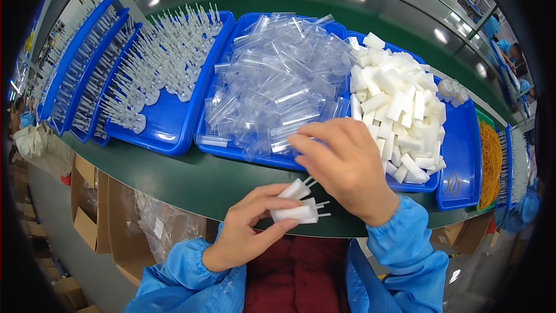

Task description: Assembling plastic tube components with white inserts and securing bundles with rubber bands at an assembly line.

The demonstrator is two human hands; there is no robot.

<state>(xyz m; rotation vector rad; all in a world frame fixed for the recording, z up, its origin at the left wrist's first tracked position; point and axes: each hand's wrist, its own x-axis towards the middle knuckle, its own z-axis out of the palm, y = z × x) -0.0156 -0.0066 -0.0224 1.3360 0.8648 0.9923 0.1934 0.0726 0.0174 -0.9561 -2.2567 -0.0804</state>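
Observation:
My left hand [249, 226] is closed around two white foam sleeves [295, 213], held side by side in front of me. Thin pale prongs [323, 203] stick out of their right ends. Just above and to the right, my right hand [347, 162] hovers with bent fingers slightly apart and nothing visible between them. Its fingertips are by the near edge of a blue tray heaped with clear plastic sleeves [278, 93]. Right beside that hand, another tray holds a pile of white foam pieces [399, 104].
On the left, a blue tray [168, 130] bears many pale pronged parts [168, 52], with more stacked trays [75, 81] beyond. A blue tray [463, 168] with a few rings and orange rubber bands [489, 162] lie right. Cardboard boxes [121, 220] stand below the green table [214, 182].

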